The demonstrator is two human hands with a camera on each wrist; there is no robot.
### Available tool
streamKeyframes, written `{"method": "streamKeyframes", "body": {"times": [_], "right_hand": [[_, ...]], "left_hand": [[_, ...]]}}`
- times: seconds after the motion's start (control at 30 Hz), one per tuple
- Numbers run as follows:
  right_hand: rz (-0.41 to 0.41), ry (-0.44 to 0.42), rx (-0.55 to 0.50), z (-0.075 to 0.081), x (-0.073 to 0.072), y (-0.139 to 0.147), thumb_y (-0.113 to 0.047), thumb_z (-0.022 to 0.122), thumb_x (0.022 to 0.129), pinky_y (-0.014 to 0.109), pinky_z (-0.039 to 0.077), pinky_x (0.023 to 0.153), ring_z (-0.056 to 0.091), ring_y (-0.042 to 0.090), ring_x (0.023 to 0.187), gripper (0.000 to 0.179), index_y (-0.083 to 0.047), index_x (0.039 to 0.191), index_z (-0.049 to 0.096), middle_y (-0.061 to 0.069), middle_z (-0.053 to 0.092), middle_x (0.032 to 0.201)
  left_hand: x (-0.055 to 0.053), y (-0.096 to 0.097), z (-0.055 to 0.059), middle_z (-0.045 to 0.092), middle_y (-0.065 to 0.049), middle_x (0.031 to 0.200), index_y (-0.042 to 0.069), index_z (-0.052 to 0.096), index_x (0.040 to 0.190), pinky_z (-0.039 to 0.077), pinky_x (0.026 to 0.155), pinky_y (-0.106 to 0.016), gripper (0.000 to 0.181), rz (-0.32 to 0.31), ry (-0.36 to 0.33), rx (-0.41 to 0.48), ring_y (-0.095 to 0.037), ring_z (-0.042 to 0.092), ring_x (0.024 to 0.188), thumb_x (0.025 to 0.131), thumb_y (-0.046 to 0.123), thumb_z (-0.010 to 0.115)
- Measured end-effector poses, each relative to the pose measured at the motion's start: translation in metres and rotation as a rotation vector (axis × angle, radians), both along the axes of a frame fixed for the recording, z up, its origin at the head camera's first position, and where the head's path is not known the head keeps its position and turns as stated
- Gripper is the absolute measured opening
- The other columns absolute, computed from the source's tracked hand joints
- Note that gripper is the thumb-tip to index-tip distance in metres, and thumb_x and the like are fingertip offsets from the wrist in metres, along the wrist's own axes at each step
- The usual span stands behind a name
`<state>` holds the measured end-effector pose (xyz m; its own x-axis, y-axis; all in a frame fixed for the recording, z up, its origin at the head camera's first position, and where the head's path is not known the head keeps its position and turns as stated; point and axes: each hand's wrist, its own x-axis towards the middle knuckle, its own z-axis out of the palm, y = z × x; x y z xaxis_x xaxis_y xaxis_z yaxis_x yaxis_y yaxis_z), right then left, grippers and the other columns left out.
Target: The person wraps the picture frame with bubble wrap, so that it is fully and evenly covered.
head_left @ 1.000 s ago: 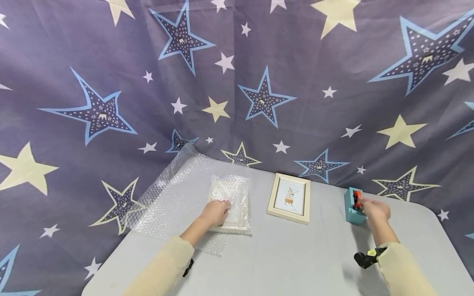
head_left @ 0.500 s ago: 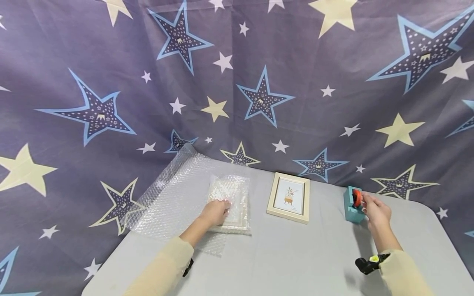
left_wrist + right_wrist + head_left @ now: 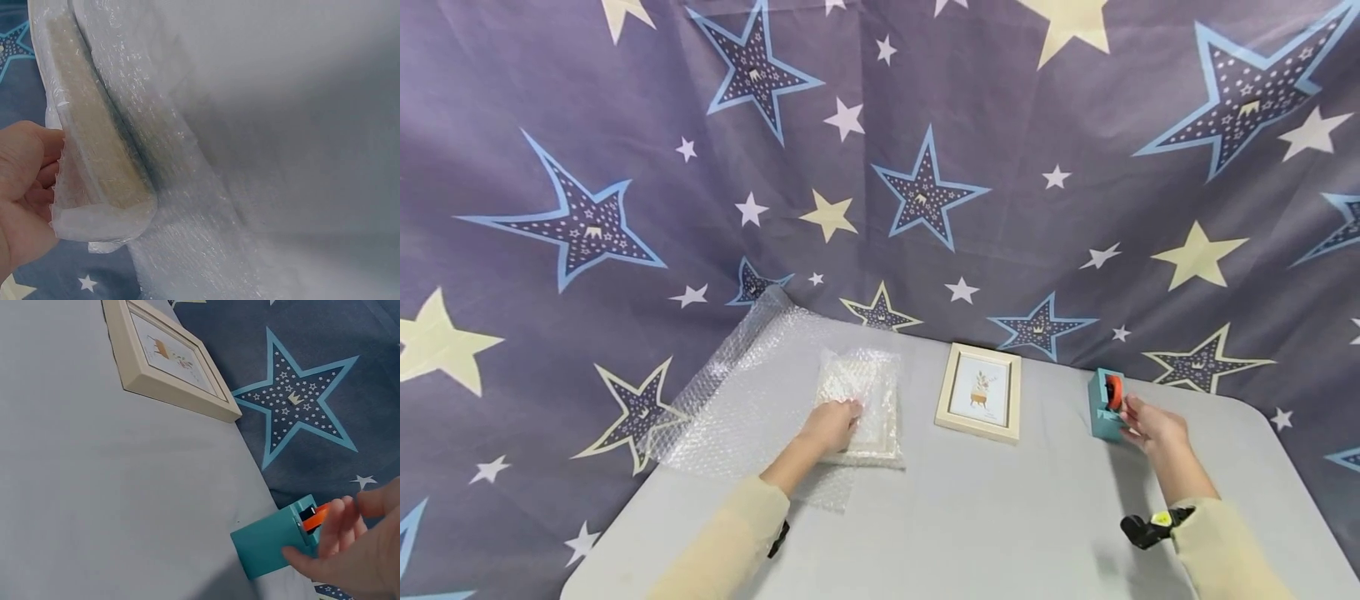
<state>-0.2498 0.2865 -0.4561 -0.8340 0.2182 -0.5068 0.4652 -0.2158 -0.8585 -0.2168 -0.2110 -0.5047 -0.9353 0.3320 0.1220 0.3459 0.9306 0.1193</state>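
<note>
In the head view, my left hand (image 3: 833, 425) lies over a bubble-wrapped picture frame (image 3: 880, 417). Seen from the left wrist, the curled fingers of that hand (image 3: 28, 169) hold the side of the bubble wrap (image 3: 78, 187), through which a beige frame edge shows. At the right, my right hand (image 3: 1157, 425) is at the front of a teal tape dispenser (image 3: 1105, 425) with an orange roll core (image 3: 1116, 390). In the right wrist view, its thumb and finger meet beside the orange core, pinching the tape end, while another finger lies against the dispenser (image 3: 269, 544).
A cream picture frame (image 3: 943, 396) with a plant print lies between the hands, toward the back of the table (image 3: 970, 525). Loose bubble wrap (image 3: 730, 400) spreads left, partly rolled at its far side. A star-patterned curtain (image 3: 820, 167) stands behind the table.
My right hand has drawn slightly away from the roll, and more of the orange core shows. The left hand stays on the wrapped frame. The head view has shifted a little.
</note>
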Motion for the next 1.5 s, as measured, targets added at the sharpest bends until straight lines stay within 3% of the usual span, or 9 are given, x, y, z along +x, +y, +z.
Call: {"method": "streamKeyframes", "body": {"times": [0.13,0.33,0.57,0.73,0.9,1.07,1.2,1.33,1.5], "right_hand": [[-0.088,0.019,0.036,-0.009,0.003,-0.008,-0.019,0.059,0.094,0.024,0.058,0.058,0.061,-0.002,0.054,0.031,-0.023,0.063,0.062,-0.013,0.063,0.056],[-0.107,0.068,0.117,-0.015,0.006,-0.017,-0.022,0.057,0.095,0.021,0.057,0.065,0.059,-0.003,0.062,0.015,-0.022,0.08,0.058,-0.017,0.061,0.062],[-0.182,0.127,-0.039,-0.034,0.021,-0.012,-0.017,0.054,0.095,0.014,0.056,0.062,0.057,0.0,0.056,0.031,-0.02,0.065,0.064,-0.011,0.059,0.059],[-0.238,0.141,-0.195,-0.049,0.028,-0.007,-0.016,0.053,0.096,0.016,0.059,0.069,0.057,0.002,0.06,0.028,-0.015,0.071,0.066,-0.006,0.056,0.061],[-0.3,0.179,-0.23,-0.054,0.028,-0.007,-0.012,0.052,0.094,0.016,0.059,0.07,0.055,0.003,0.057,0.03,-0.011,0.067,0.065,-0.003,0.055,0.058],[-0.305,0.199,-0.221,-0.056,0.029,-0.008,-0.008,0.048,0.092,0.016,0.059,0.076,0.054,0.005,0.06,0.032,-0.009,0.064,0.062,-0.003,0.051,0.06],[-0.281,0.156,-0.028,-0.057,0.028,-0.013,-0.011,0.05,0.09,0.016,0.059,0.07,0.051,0.004,0.057,0.027,-0.009,0.064,0.058,-0.005,0.049,0.06],[-0.206,0.017,0.227,-0.057,0.027,-0.019,-0.024,0.056,0.09,0.02,0.057,0.055,0.049,0.004,0.052,0.02,-0.007,0.079,0.058,-0.008,0.051,0.061],[-0.193,-0.126,0.298,-0.053,0.026,-0.023,-0.034,0.06,0.091,0.023,0.05,0.047,0.048,0.007,0.048,0.032,-0.002,0.089,0.061,-0.006,0.052,0.057]], "left_hand": [[0.007,-0.003,-0.006,0.074,-0.013,0.101,0.006,0.069,0.1,0.058,0.081,-0.044,0.014,0.011,-0.013,0.01,-0.033,0.071,0.091,0.087,0.013,0.067],[0.009,-0.006,-0.009,0.073,-0.014,0.107,0.005,0.069,0.104,0.057,0.085,-0.046,0.018,0.021,-0.002,0.027,-0.036,0.07,0.096,0.088,0.012,0.067],[0.006,-0.004,-0.008,0.069,-0.014,0.119,0.006,0.068,0.112,0.056,0.093,-0.044,0.025,0.027,-0.012,0.022,-0.034,0.068,0.107,0.088,0.013,0.066],[0.008,-0.001,-0.009,0.071,-0.014,0.115,0.005,0.069,0.107,0.057,0.089,-0.046,0.02,0.016,-0.023,0.04,-0.036,0.069,0.101,0.088,0.011,0.066],[0.007,0.002,-0.009,0.069,-0.013,0.121,0.006,0.068,0.113,0.055,0.095,-0.043,0.026,0.033,-0.031,0.011,-0.033,0.067,0.109,0.089,0.015,0.066],[0.004,0.003,-0.005,0.067,-0.013,0.124,0.006,0.066,0.117,0.053,0.1,-0.041,0.029,0.054,-0.056,0.014,-0.03,0.065,0.115,0.09,0.015,0.065],[0.002,0.002,-0.003,0.067,-0.013,0.124,0.007,0.067,0.117,0.052,0.1,-0.042,0.029,0.047,-0.045,0.02,-0.031,0.064,0.117,0.089,0.015,0.064],[0.001,0.001,-0.001,0.067,-0.012,0.124,0.007,0.067,0.117,0.053,0.098,-0.043,0.028,0.043,-0.027,0.017,-0.031,0.065,0.115,0.089,0.014,0.065],[0.001,0.001,0.0,0.065,-0.013,0.128,0.006,0.066,0.121,0.051,0.102,-0.044,0.031,0.056,-0.055,0.037,-0.032,0.063,0.119,0.091,0.014,0.062]]}}
